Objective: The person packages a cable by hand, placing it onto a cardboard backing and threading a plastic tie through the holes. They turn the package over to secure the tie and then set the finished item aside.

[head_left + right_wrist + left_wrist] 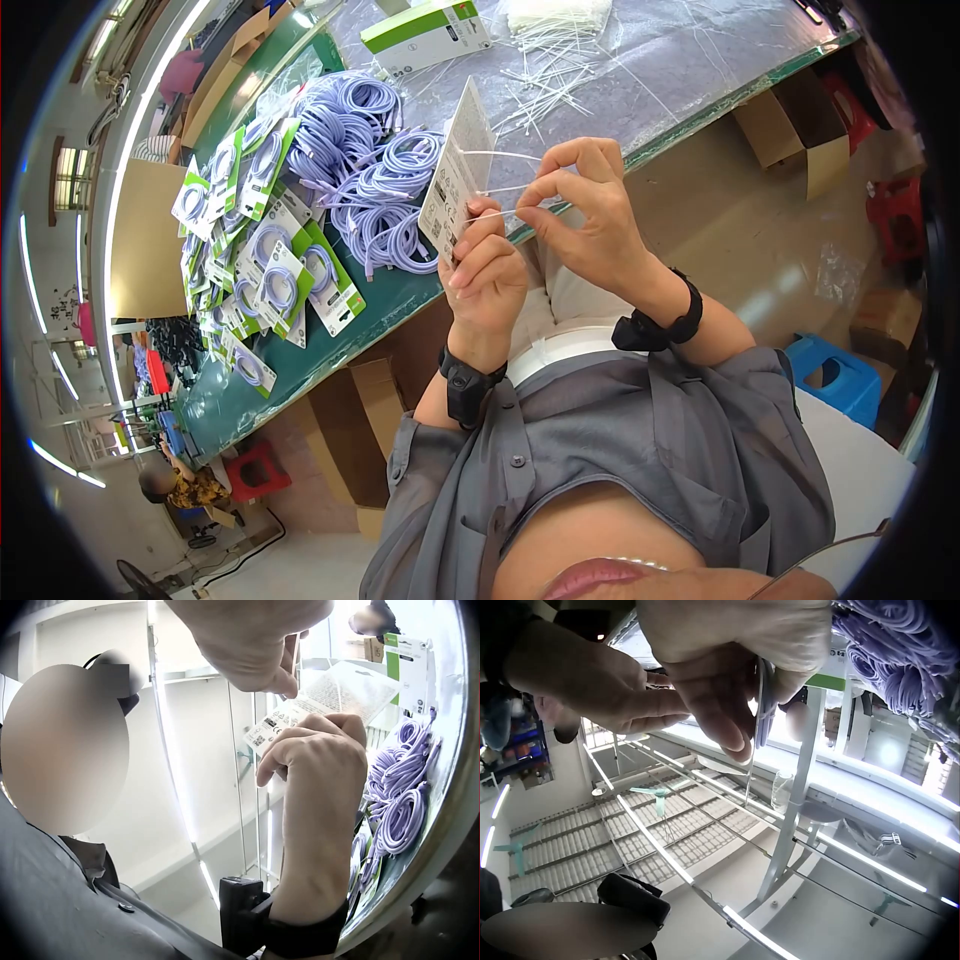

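Note:
My left hand (488, 268) grips the lower edge of a printed packaging card (462, 150), held upright above the table edge. White cable ties (502, 190) stick out from the card's printed side toward my right hand (592, 215). The thumb and forefinger of that hand pinch the end of the lowest tie. In the right wrist view, the card (349, 690) shows small print and a square code, with my left hand (319, 761) in front of its lower part. The left wrist view catches the card (764, 705) edge-on between fingers, with something purple along it.
Bundles of coiled purple cables (350, 150) lie on the green-edged table (375, 312). Left of them is a heap of green-and-white carded cables (250, 240). A green-and-white box (430, 40) and loose white cable ties (550, 75) are farther back. A blue stool (835, 375) stands at the right.

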Motion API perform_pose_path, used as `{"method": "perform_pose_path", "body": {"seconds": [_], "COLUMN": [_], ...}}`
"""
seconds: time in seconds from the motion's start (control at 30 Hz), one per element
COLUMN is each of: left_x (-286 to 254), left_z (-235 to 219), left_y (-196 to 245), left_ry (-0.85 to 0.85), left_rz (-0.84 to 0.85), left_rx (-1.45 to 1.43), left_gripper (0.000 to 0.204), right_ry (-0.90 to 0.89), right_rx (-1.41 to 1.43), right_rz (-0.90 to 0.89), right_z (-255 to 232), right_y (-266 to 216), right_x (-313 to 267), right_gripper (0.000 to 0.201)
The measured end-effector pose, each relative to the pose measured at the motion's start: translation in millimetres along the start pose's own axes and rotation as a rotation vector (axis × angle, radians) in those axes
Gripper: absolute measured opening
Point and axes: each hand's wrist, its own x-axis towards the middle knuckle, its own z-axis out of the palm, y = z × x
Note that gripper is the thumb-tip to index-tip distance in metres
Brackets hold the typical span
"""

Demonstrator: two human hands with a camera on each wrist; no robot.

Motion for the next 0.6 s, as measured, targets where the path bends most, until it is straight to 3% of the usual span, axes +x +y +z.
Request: {"method": "perform_pose_path", "body": {"seconds": [0.17, 0.27, 0.37, 0.4, 0.43, 0.5, 0.57, 0.6], "left_x": [0.3, 0.6, -0.2, -3.6, -2.2, -1.0, -0.7, -0.6], "left_z": [-2.3, -3.5, -1.3, -5.8, -0.9, 7.6, 9.2, 8.9], "left_y": [1.1, -0.9, -4.8, 13.6, 10.9, 0.6, -3.3, -5.9], "left_ry": [-0.007, 0.023, 0.288, 0.092, 0.076, 0.276, 0.236, 0.231], "left_rz": [-0.005, 0.008, 0.147, -0.034, -0.025, 0.093, 0.118, 0.130], "left_rx": [0.049, 0.248, 0.870, 0.838, 0.825, 1.160, 1.135, 1.200], "left_gripper": [0.023, 0.027, 0.042, 0.042, 0.042, 0.038, 0.040, 0.040], "right_ry": [0.004, 0.001, 0.002, 0.002, 0.001, -0.068, -0.091, -0.105], "right_rx": [-0.015, -0.013, 0.004, 0.088, 0.171, 0.261, 0.545, 0.533], "right_rz": [-0.019, -0.050, -0.107, -0.039, 0.031, 0.084, 0.215, 0.211], "right_z": [1.9, 5.2, 6.1, 5.6, 4.9, 3.5, 3.3, 4.4], "right_y": [-3.6, -6.3, 2.3, 8.1, 14.2, 24.1, 29.7, 36.6], "right_x": [0.6, 3.8, 4.5, 3.9, 2.4, -3.4, -7.0, -10.1], "right_gripper": [0.015, 0.016, 0.018, 0.018, 0.019, 0.021, 0.021, 0.021]}}
